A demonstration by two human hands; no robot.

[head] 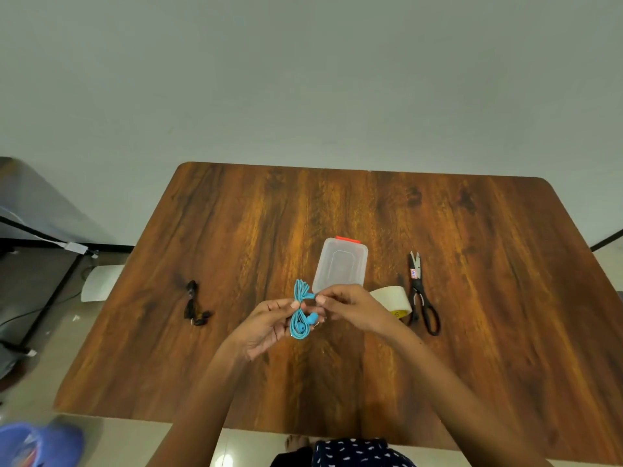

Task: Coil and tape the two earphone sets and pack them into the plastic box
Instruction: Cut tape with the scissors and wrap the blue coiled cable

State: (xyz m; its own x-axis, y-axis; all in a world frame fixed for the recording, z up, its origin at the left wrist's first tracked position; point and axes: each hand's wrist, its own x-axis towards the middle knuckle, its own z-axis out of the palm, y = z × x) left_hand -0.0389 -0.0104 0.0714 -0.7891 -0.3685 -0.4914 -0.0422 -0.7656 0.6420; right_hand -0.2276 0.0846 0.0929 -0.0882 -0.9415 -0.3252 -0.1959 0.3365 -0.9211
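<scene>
Above the wooden table (472,332), the left hand (269,323) and right hand (350,306) are both pinching the coiled blue earphones (300,316), beside the plastic box (340,264).

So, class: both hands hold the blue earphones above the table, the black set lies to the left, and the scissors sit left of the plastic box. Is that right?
One detail is wrong. The scissors lie to the right of the plastic box, beyond the tape roll, as the head view shows. The rest stands: left hand and right hand hold the blue earphones, and the black set lies left.
</scene>
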